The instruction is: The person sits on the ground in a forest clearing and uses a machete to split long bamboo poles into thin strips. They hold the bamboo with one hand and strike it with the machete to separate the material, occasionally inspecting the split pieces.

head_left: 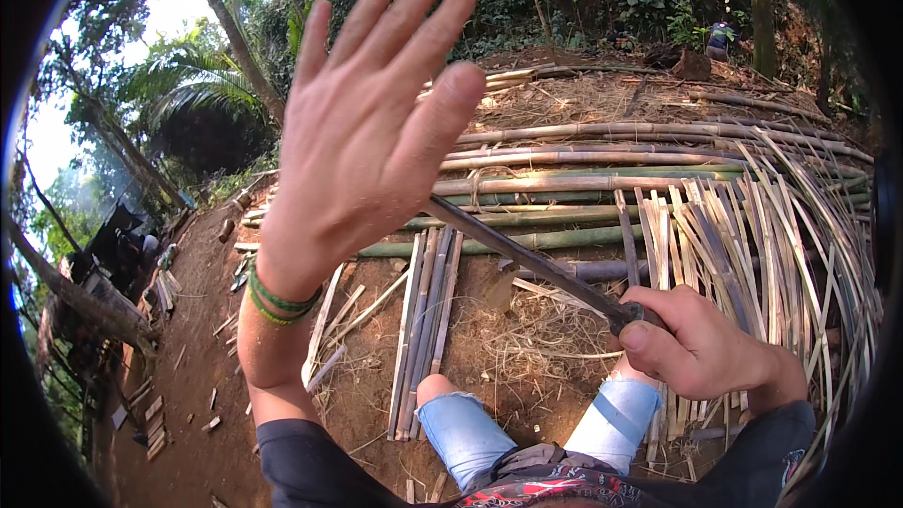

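Observation:
My left hand (362,122) is raised high in front of me, fingers stretched out and slightly spread, back of the hand showing. It holds nothing. A green woven band (280,303) circles that wrist. Lower on the right, my right hand (691,339) is closed round the handle of a machete (527,259). Its long dark blade slants up to the left, and the far end is hidden behind my left hand. Below the blade, several split bamboo strips (428,339) lie side by side on the ground, close to my knee.
Long bamboo poles (574,158) lie stacked crosswise ahead. Many thin bamboo strips (752,254) spread along the right side. Shavings (546,343) litter the brown soil (226,367). At the far right back, a person (720,38) is near the trees. A dark shelter (118,235) stands far left.

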`<act>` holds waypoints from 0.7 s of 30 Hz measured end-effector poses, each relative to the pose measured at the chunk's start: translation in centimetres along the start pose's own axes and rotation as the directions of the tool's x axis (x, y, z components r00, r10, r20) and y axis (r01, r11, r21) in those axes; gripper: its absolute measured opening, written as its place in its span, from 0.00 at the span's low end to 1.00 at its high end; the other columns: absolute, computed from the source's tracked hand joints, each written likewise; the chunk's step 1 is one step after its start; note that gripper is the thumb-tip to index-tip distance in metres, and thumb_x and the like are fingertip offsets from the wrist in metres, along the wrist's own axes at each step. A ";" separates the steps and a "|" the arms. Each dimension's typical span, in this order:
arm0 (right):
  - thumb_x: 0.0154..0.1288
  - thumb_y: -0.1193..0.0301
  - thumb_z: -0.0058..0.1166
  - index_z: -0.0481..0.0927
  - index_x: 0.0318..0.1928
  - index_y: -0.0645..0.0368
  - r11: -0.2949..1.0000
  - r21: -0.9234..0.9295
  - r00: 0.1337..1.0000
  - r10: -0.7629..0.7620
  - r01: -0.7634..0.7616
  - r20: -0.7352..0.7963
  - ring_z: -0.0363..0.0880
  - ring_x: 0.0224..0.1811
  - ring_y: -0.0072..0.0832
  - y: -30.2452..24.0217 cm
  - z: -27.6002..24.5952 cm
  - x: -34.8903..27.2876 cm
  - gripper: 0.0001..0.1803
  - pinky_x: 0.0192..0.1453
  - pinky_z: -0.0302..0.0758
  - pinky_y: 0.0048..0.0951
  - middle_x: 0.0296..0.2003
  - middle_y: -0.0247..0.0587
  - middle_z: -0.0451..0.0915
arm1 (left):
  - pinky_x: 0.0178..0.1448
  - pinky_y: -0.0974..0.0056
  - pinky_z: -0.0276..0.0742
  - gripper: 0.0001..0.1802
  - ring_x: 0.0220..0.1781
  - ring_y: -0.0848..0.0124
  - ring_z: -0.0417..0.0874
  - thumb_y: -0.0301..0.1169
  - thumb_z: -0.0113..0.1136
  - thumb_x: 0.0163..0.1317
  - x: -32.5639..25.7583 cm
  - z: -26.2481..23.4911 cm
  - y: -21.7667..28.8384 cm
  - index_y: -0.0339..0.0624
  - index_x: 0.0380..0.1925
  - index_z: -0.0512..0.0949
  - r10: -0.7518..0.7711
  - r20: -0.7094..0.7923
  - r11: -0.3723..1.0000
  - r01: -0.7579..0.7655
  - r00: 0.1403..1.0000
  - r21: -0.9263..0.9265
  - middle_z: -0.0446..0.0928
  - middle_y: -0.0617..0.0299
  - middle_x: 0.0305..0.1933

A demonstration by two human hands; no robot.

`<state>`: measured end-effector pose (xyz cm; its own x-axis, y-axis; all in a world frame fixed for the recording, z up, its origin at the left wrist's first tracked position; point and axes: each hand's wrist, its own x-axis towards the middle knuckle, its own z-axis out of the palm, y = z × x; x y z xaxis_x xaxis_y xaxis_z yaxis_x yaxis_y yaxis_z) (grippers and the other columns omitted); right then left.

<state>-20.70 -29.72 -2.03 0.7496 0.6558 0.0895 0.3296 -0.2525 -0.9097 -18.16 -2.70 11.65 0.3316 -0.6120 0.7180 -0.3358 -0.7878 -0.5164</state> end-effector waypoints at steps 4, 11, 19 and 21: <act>0.72 0.61 0.47 0.72 0.31 0.67 0.994 -0.080 0.997 0.075 -0.074 0.004 0.63 0.16 0.26 1.1 -0.3 1.2 0.20 0.23 0.63 0.33 0.14 0.45 0.68 | 0.76 0.47 0.42 0.34 0.74 0.52 0.58 0.53 0.34 0.71 -3.1 4.2 0.2 0.40 0.66 0.66 -0.062 0.066 0.994 0.068 0.996 -0.086 0.64 0.48 0.70; 0.71 0.60 0.50 0.72 0.30 0.67 0.994 -0.078 0.995 -0.066 0.071 0.070 0.74 0.17 0.42 2.1 0.2 3.1 0.20 0.25 0.67 0.39 0.15 0.51 0.72 | 0.46 0.58 0.70 0.40 0.43 0.59 0.74 0.63 0.64 0.46 -9.4 0.7 4.4 0.35 0.41 0.74 -0.324 -0.111 0.904 0.273 0.939 -0.329 0.72 0.52 0.41; 0.70 0.59 0.50 0.72 0.30 0.68 0.997 -0.005 0.986 -0.079 0.081 0.148 0.76 0.19 0.49 3.6 1.8 5.8 0.22 0.26 0.68 0.42 0.16 0.55 0.73 | 0.33 0.63 0.71 0.11 0.29 0.65 0.74 0.30 0.66 0.59 -14.1 4.3 7.3 0.38 0.31 0.73 -0.396 -0.145 0.883 0.333 0.907 -0.331 0.73 0.57 0.30; 0.71 0.58 0.49 0.73 0.31 0.69 0.999 0.008 0.989 -0.032 0.031 0.147 0.77 0.22 0.50 6.8 3.6 7.0 0.23 0.30 0.69 0.44 0.17 0.56 0.74 | 0.36 0.65 0.66 0.12 0.31 0.69 0.69 0.32 0.61 0.64 -14.6 4.4 7.6 0.38 0.28 0.70 -0.477 -0.183 0.846 0.393 0.860 -0.359 0.71 0.59 0.29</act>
<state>-15.30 -24.31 -9.08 0.6458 0.7613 0.0578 0.3485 -0.2265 -0.9095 -21.69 -0.01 -4.80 0.2840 -0.1373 0.9489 -0.4706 -0.8822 0.0132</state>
